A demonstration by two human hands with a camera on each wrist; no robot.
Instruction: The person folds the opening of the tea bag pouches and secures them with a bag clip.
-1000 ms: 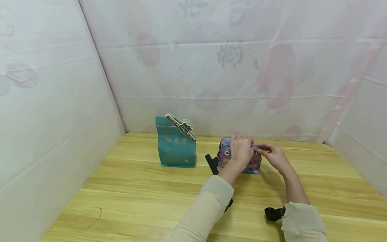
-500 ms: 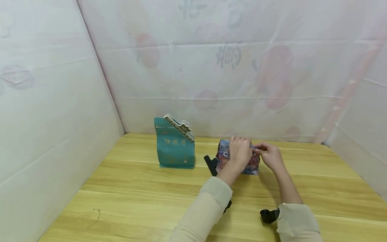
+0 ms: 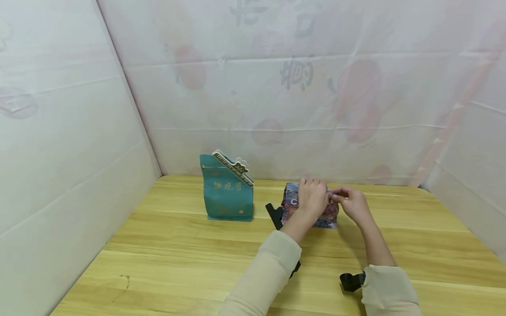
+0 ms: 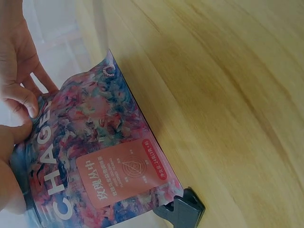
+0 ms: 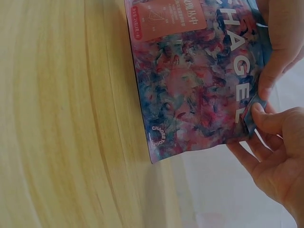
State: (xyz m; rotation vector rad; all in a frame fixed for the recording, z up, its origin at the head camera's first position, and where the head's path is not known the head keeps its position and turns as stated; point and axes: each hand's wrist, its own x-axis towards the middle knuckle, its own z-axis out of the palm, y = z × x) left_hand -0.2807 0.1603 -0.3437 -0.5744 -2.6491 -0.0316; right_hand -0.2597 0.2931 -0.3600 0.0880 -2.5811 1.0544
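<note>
A colourful pouch [image 5: 199, 95] in pink and blue, printed with large white letters, stands on the table. My left hand [image 3: 312, 197] grips its top edge from above, the thumb curled over the front. At the top right corner my right hand [image 3: 354, 206] pinches the folded edge between thumb and fingers, close beside the left thumb. In the right wrist view both thumbs nearly meet at the fold [image 5: 254, 111]. A black clip [image 3: 274, 215] lies at the pouch's lower left corner; part of it is hidden behind the pouch in the left wrist view.
To the left stands a teal pouch [image 3: 227, 199] with a piano-shaped clip [image 3: 233, 168] set slantwise across its top right corner. Pale printed cloth [image 3: 221, 101] hangs behind the wooden table [image 3: 170, 263] and at both sides. Black wrist devices [image 3: 352, 282] sit by the sleeves.
The head view has shifted slightly, so things sit a little further left. My right forearm has moved slightly left. Both hands stay on the pouch's top edge.
</note>
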